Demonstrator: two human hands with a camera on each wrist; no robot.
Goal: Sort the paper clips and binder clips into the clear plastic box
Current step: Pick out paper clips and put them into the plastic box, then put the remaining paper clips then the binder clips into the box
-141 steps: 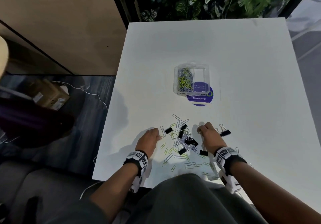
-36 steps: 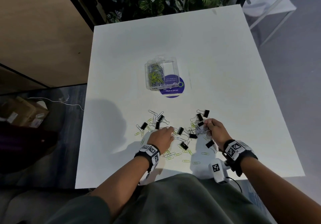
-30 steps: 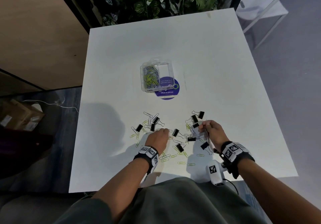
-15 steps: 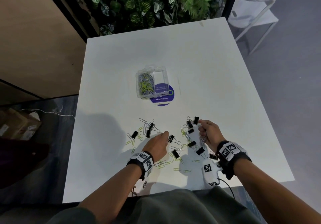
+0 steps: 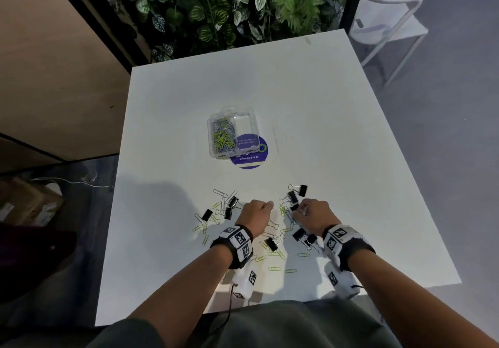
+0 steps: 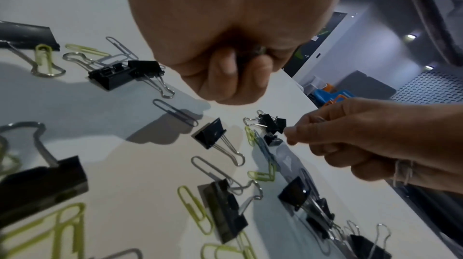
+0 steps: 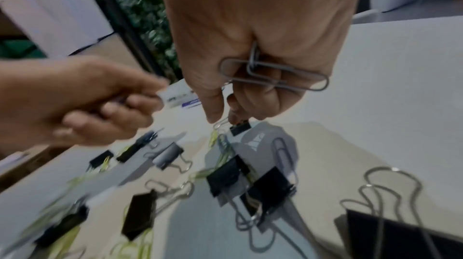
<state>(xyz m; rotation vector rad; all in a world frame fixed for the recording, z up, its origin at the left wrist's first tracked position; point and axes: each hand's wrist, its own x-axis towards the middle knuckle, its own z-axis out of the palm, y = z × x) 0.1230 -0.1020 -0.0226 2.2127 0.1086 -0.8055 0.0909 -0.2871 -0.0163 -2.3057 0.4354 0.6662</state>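
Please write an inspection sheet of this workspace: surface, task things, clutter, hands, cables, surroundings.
Surface: white table.
Job's things: clear plastic box, paper clips in its left compartment, right compartment looks empty; loose paper clips and binder clips scattered near the hands.
Clutter: purple round sticker under the box.
Grippers: right hand holds grey paper clips; left hand curled, contents unclear.
Cables: black cable at left wrist; white cable on floor.
Surroundings: plant wall, white chair, cardboard box.

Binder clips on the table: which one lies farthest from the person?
The binder clip at the far right of the scatter, beyond the right hand; every other one lies nearer the person.
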